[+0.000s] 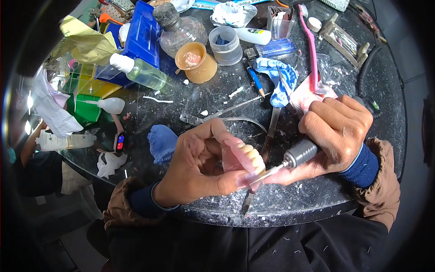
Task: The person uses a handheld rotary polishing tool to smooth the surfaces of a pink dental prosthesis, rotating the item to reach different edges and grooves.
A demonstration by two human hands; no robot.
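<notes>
In my left hand [195, 167] is a pink denture [242, 161] with cream teeth, gripped between curled fingers and thumb near the front edge of the dark worktable [149, 109]. My right hand [333, 136] is wrapped round a dark cylindrical handpiece [299, 153], whose thin light bur [274, 170] reaches the denture's lower edge. A long metal blade [272, 129] lies beneath them, partly hidden. A blue dental mould [161, 144] lies left of my left hand, and another [278, 93] sits above the handpiece, beside a pink-handled brush [311, 54].
Clutter fills the back and left: a spray bottle [152, 75], amber pot [203, 70], clear jar [224, 53], glass burner [183, 36], blue box [142, 41], papers [54, 111] and smartwatch [120, 142]. A black hose [364, 72] runs at right. Another person's arm [31, 140] shows at far left.
</notes>
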